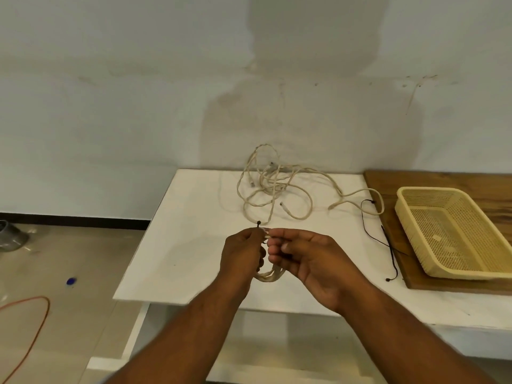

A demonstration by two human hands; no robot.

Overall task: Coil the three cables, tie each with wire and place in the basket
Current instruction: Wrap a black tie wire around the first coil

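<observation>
A coiled cream cable [268, 276] hangs between my two hands above the white table [177, 261]. My left hand [241, 253] and my right hand [310, 259] both pinch the top of this coil, where a thin black tie wire [258, 223] sticks up. A tangle of loose cream cables [273, 187] lies at the back of the table. Two more black tie wires [372, 231] lie to the right of it. The yellow plastic basket [415, 214] stands on a wooden board at the right, with no cable in it.
The wooden board [393, 228] covers the table's right end. The wall runs just behind the table. On the floor at left lie an orange cord [36, 322], a blue cap [71, 280] and a grey object [11, 234].
</observation>
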